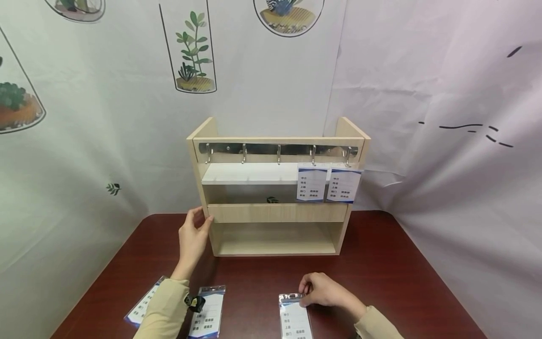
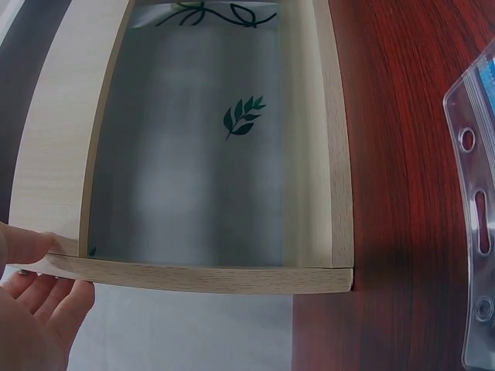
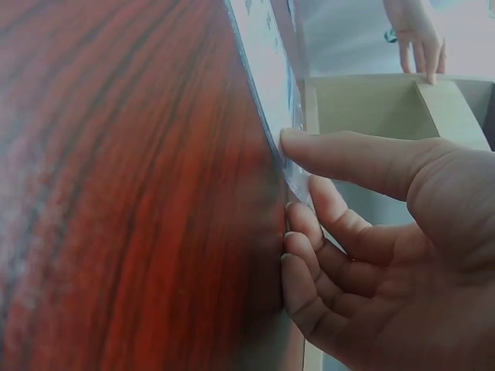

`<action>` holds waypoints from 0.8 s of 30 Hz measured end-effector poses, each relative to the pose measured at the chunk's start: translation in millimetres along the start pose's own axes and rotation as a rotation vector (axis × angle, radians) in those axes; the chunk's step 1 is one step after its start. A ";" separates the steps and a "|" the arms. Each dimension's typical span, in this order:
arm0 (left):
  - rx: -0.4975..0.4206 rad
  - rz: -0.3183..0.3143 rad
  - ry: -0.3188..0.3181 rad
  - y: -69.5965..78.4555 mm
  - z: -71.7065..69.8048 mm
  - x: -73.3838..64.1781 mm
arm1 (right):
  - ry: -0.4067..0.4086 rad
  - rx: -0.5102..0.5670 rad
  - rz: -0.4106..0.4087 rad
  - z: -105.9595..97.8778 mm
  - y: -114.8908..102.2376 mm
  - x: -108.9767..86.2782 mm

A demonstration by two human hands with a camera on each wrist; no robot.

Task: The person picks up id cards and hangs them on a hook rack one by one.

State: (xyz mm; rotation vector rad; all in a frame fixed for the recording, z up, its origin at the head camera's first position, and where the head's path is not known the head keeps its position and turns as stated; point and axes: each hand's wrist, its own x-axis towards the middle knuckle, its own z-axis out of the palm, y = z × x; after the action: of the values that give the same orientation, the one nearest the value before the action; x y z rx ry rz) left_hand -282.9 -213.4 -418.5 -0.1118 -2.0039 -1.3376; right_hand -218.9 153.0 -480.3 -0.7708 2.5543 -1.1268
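Note:
A light wooden shelf unit with a row of metal hooks stands at the back of the table. My left hand grips the edge of its left side panel, thumb in front and fingers behind, as the left wrist view also shows. Near the front, my right hand pinches the top right corner of a clear-sleeved badge. In the right wrist view, the thumb presses on the badge while the other fingers curl at its edge. The badge lies close over the tabletop.
Two badges, one beside another, hang from the two rightmost hooks. A second loose badge and a third lie on the dark red table, partly behind my left forearm. A printed white curtain surrounds the table.

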 end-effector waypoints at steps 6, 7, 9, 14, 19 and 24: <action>0.005 0.002 -0.002 -0.1 -0.2 0.0 | 0.044 0.053 -0.017 -2.8 1.7 0.0; 0.005 0.002 -0.001 -0.2 -0.2 0.1 | 0.058 0.064 -0.022 -3.7 1.9 0.3; 0.010 -0.001 0.000 -0.7 -0.7 -0.3 | 0.085 0.082 -0.029 -5.3 1.8 0.9; 0.009 -0.009 -0.003 -1.2 -1.7 -0.5 | 0.129 0.149 -0.031 -9.8 0.6 2.8; 0.009 -0.020 -0.013 -1.8 -1.5 0.2 | 0.161 0.187 -0.012 -14.4 -1.2 3.6; 0.005 -0.024 -0.027 -2.0 -0.6 1.1 | 0.196 0.244 -0.004 -18.8 -4.1 3.2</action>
State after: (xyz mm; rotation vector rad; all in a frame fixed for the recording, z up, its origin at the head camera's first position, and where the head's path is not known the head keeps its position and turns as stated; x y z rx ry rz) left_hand -284.3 -215.2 -419.3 -0.1043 -2.0371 -1.3535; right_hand -227.9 160.4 -464.6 -0.6335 2.4995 -1.5484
